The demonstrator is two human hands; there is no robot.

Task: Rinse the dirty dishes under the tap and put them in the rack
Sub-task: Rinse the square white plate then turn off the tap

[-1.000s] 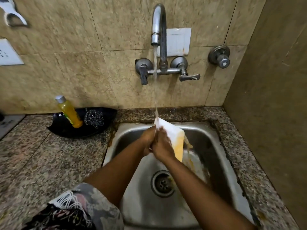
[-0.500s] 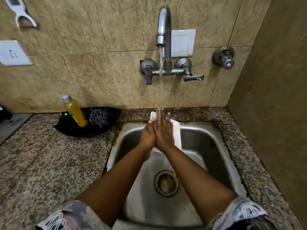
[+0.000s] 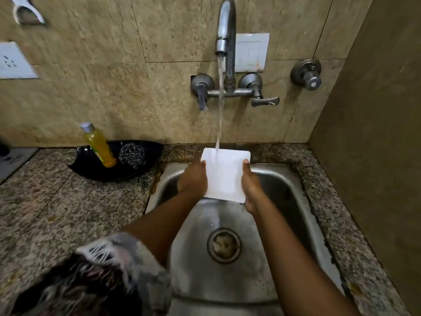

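You were mid-rinse here: left hand (image 3: 192, 177) and right hand (image 3: 250, 187) clamped on the side edges of the plate (image 3: 224, 175) between them, under the tap (image 3: 225, 26) stream, so next you'd probably need to find the rack, which wasn't in view.

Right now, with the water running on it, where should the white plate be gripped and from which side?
By its two side edges, one hand from each side. The white plate is square and flat, tilted up under the stream from the tap, so its face should stay bare for rinsing. The left hand and right hand already clamp those edges over the sink.
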